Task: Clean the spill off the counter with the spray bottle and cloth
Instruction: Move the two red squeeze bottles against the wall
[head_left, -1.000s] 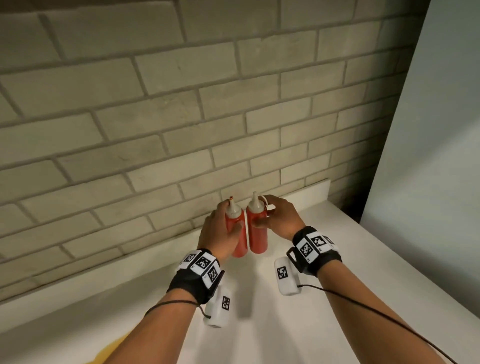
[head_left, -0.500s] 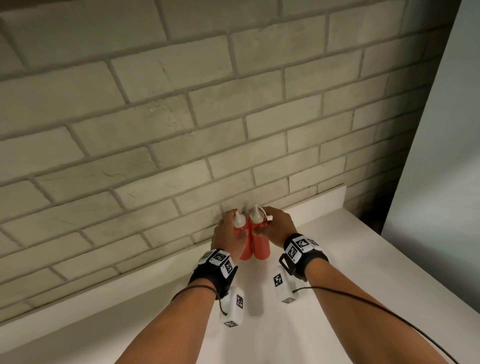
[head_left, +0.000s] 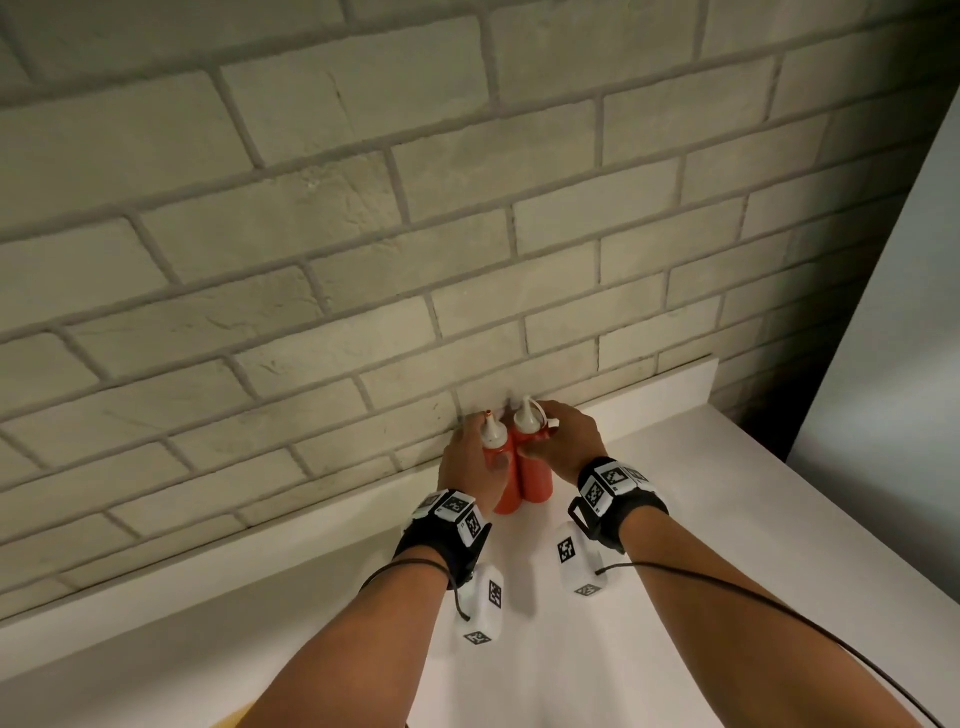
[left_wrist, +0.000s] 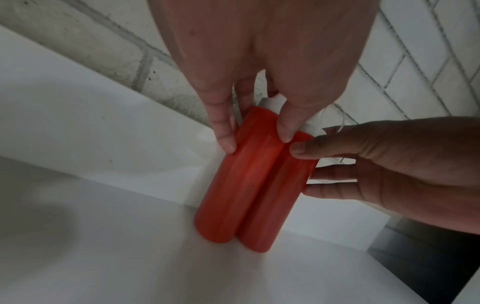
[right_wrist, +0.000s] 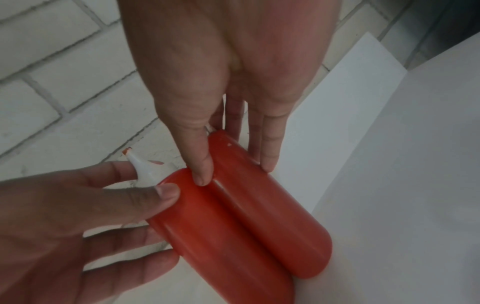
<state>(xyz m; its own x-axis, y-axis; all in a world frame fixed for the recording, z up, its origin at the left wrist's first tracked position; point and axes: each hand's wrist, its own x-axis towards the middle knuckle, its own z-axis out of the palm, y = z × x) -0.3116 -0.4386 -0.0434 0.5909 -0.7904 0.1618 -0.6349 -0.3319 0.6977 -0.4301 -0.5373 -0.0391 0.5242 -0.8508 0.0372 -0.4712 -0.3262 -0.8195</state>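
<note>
With each grip clamped on a red bottle (head_left: 535, 470) at the surface's (head_left: 779, 519) back edge, I'd set both upright, touching, then let go gently.

yellow patch (head_left: 236, 719): cut off at bottom edge | right bottle's nozzle: hidden in wrist views

Two squeeze bottles (head_left: 519, 470) stand touching on the counter (head_left: 727, 519), between the left hand (head_left: 467, 467) and right hand (head_left: 566, 436), seemingly against the wall (head_left: 363, 260).

Both my forearms stretched forward; my left hand (head_left: 470, 462) and right hand (head_left: 563, 436) side by side, fingers curled, thumbs nearly meeting.
</note>
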